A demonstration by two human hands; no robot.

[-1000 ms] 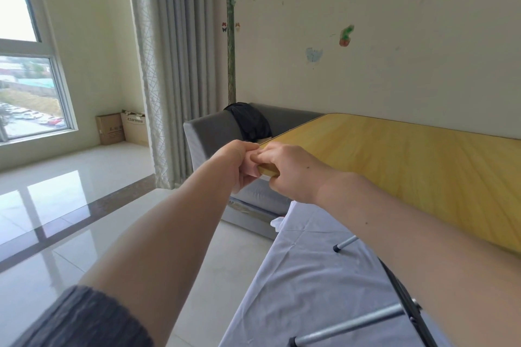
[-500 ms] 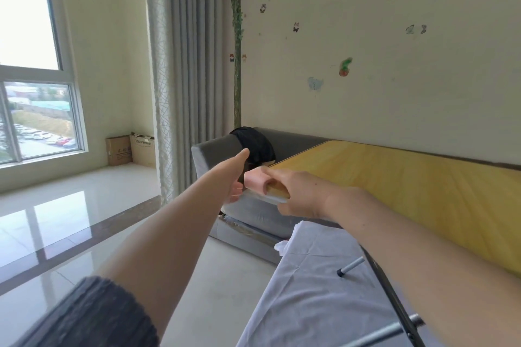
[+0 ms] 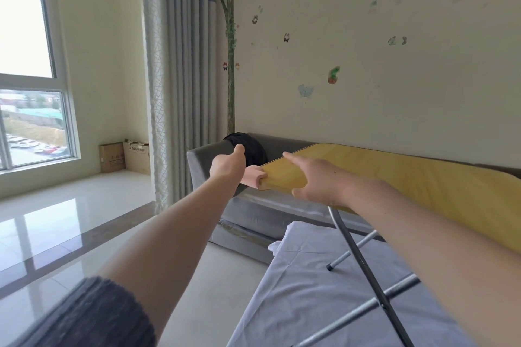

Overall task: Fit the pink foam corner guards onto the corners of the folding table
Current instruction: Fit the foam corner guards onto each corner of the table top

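We see the pink foam corner guard (image 3: 255, 176) seated on the yellow folding counter (image 3: 366, 166) corner; left hand (image 3: 227, 168) presses it, fingers hidden; right hand (image 3: 315, 177) rests spread on top.

I have only one view, from the camera on the person's head. It looks forward along both outstretched forearms, tipped only slightly down, toward the wall (image 3: 394, 110) with its painted tree and butterflies. The wide lens bends the window (image 3: 31, 110) frame at the left edge and stretches the arms at the bottom corners. The nearest things are the forearms and the grey sleeve (image 3: 93, 315) at the lower left; the hands sit about mid-frame, at the near corner of the yellow table (image 3: 366, 169). The sofa (image 3: 208, 160) and the curtain (image 3: 180, 79) stand beyond that. With no second camera, nothing is shared between views.
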